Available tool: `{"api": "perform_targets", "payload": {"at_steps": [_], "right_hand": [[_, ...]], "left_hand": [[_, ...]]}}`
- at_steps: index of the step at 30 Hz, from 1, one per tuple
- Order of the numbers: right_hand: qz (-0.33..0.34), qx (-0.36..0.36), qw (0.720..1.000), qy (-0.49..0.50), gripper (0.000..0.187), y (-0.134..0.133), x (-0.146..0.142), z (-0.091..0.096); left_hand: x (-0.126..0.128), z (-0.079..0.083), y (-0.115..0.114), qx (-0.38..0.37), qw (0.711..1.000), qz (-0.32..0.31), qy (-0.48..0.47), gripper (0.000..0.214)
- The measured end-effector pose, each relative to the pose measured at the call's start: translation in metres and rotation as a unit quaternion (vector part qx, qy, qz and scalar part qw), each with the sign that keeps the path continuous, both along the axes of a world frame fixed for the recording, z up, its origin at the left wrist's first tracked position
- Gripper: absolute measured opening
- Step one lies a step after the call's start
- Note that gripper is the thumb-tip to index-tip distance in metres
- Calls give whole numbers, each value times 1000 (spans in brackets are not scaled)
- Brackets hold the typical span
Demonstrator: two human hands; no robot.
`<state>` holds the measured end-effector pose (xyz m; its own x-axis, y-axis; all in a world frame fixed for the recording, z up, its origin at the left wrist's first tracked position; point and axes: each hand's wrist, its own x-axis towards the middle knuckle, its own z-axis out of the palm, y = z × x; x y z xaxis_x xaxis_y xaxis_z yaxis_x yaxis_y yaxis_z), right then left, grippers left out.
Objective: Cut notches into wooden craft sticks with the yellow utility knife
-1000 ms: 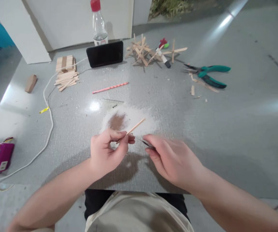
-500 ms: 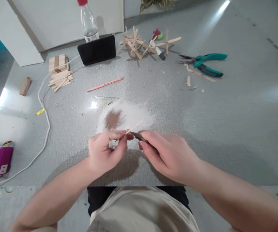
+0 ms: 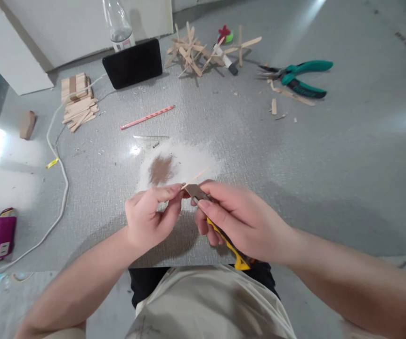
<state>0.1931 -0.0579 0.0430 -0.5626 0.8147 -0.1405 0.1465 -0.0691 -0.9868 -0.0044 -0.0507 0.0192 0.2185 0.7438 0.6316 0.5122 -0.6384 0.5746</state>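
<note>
Head view: left hand [image 3: 150,219] pinches a thin wooden stick [image 3: 195,178] over the white dust patch [image 3: 185,162]; right hand [image 3: 240,219] grips a yellow utility knife [image 3: 220,230], blade at the stick's held end. Trimming looks underway, unfinished; several assembled stick pieces [image 3: 192,47] lie beyond the patch.

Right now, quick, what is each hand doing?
Left hand: closed, fingers pinching a thin wooden stick.
Right hand: closed around a yellow utility knife, its blade at the stick.

Home craft corner — grey counter [image 3: 330,155] strewn with stacked wooden sticks [image 3: 77,101], green-handled pliers [image 3: 296,80], wood shavings.
</note>
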Motion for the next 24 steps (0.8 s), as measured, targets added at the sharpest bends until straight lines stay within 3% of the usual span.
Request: {"api": "perform_targets", "payload": {"at_steps": [9,13,15,17,20,22,24], "right_hand": [[-23,-131,989,68,20,-4,-2,0],[-21,-228,963,141,17,-5,-4,-1],[-28,-234,960,154,17,-6,-5,0],[-41,-189,974,120,17,-6,-4,2],[-60,-43,997,13,20,-7,-3,2],[-66,57,995,-54,22,-7,-3,2],[-68,113,987,-88,23,-8,-2,1]], "left_hand": [[-1,-3,7,82,996,2,33,17],[-1,-4,8,119,991,0,58,23],[0,-4,8,114,992,3,55,25],[2,-4,7,89,995,9,39,23],[3,-6,5,33,999,10,10,17],[3,-8,4,2,1000,7,-4,16],[3,-10,3,-19,1000,5,-16,16]]}}
